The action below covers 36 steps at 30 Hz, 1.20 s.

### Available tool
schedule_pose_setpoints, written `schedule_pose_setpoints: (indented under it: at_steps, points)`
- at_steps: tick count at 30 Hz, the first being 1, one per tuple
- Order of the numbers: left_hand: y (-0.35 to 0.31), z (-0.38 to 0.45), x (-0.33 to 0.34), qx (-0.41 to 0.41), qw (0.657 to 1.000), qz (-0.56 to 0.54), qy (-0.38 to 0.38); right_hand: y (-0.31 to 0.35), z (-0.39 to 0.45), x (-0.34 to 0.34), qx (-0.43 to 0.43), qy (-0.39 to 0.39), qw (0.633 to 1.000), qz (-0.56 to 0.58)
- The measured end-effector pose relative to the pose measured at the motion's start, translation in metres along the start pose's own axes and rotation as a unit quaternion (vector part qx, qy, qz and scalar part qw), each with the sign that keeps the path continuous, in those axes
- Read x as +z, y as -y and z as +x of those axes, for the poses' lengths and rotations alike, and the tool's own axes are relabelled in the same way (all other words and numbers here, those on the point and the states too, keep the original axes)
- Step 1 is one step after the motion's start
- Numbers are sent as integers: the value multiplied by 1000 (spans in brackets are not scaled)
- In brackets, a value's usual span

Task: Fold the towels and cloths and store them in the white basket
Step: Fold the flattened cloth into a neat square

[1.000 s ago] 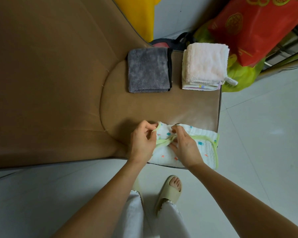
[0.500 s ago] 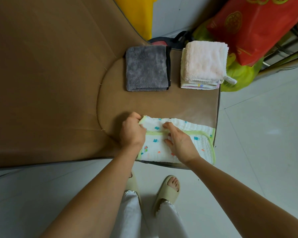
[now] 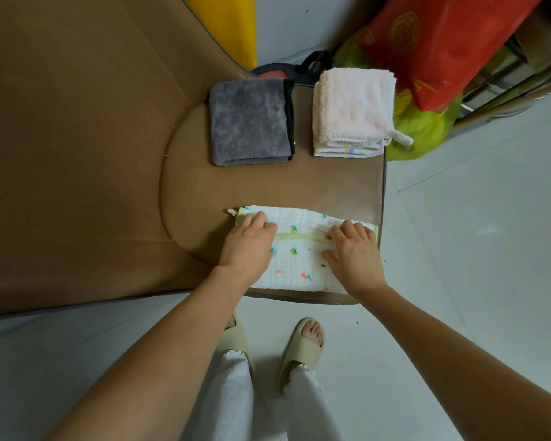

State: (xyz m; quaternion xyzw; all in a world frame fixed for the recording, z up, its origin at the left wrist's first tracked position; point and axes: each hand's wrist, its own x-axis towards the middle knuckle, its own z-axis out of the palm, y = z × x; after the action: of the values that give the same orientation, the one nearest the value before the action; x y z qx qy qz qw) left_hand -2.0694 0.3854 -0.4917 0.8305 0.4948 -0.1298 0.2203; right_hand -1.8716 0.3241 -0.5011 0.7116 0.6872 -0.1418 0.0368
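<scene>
My brown cushioned seat [image 3: 331, 186] carries three things: a folded grey towel [image 3: 248, 122] and a folded pink towel [image 3: 352, 111] side by side at its far edge, and a white patterned cloth [image 3: 299, 253] at the near edge.

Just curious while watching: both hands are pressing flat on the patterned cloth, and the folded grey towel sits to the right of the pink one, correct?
Not quite. The head view shows the grey towel left of the pink one. Both hands, left and right, do press the patterned cloth.
</scene>
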Motion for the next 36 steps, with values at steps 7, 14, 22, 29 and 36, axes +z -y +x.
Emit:
schedule_pose_setpoints:
  at_steps: [7, 14, 22, 29, 36]
  points:
    - [0, -1, -14, -6, 989, -113, 93, -3, -13, -19, 2, 97, 987, 131]
    - [3, 7, -47, -12, 987, -158, 28, -12, -11, -44, 54, 101, 957, 268]
    - [4, 32, -29, -90, 992, -89, 26, -15, 23, -16, 123, 47, 976, 172]
    - [7, 39, -22, -153, 985, -73, -23, -10, 32, -7, 94, -2, 988, 122]
    - [14, 51, -23, -157, 985, -25, -62, -13, 61, -4, 56, -40, 996, 50]
